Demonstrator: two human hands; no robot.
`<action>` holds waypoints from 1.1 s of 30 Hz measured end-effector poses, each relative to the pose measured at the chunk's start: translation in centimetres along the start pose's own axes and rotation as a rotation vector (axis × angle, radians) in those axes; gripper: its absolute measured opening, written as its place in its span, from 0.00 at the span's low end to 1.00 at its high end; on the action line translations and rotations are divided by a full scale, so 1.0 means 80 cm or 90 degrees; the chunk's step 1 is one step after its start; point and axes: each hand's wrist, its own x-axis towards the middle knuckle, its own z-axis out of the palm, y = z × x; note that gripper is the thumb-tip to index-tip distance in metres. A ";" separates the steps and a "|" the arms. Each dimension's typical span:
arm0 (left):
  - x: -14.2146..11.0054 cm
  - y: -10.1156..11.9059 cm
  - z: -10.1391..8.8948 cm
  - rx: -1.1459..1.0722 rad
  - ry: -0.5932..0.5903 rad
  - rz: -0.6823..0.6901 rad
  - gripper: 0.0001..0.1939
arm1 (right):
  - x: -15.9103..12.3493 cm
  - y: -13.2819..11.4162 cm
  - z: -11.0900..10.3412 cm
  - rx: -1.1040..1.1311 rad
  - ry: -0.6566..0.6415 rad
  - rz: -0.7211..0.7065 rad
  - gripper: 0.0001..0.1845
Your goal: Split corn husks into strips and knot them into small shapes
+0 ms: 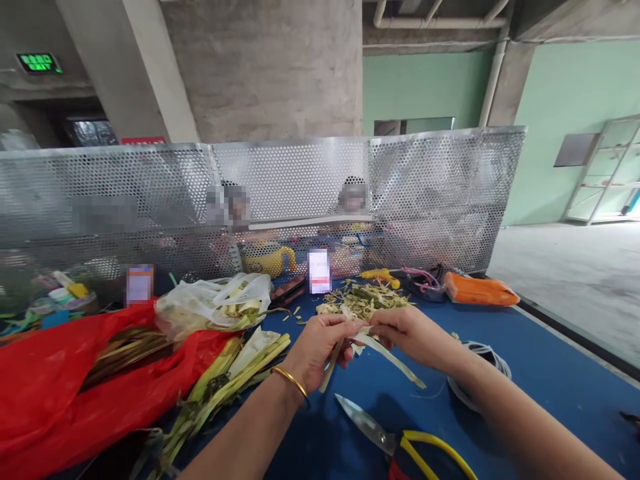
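Close together over the blue table [550, 373], my left hand [320, 343] and my right hand [413, 333] both pinch pale, flat plant strips [393, 362] that look like husk or leaf. One strip end hangs below my left fingers, and another slants down to the right under my right hand. The exact meeting point of the strips is partly hidden by the fingers. Just beyond the fingertips lies a pile of green and yellowish plant scraps [377, 300]. Nearer to me is a pair of scissors [367, 423] with yellow-edged handles. A gold bangle circles my left wrist.
To the left are bundled stalks [220, 380], a red plastic bag [45, 407] and a white plastic bag [215, 300]. A wire coil [467, 397] lies under my right forearm. Behind stand a phone [319, 270], an orange packet [480, 289] and a perforated metal screen [295, 170], with people beyond.
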 end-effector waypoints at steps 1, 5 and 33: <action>0.001 -0.002 0.002 -0.015 0.011 0.002 0.12 | 0.001 0.000 0.001 -0.034 0.029 0.017 0.13; 0.006 -0.011 0.011 -0.074 0.051 0.013 0.08 | 0.006 0.005 0.007 -0.115 0.087 0.091 0.12; 0.002 0.010 0.002 -0.276 -0.015 -0.036 0.06 | -0.006 -0.055 0.058 -0.385 0.174 -0.455 0.15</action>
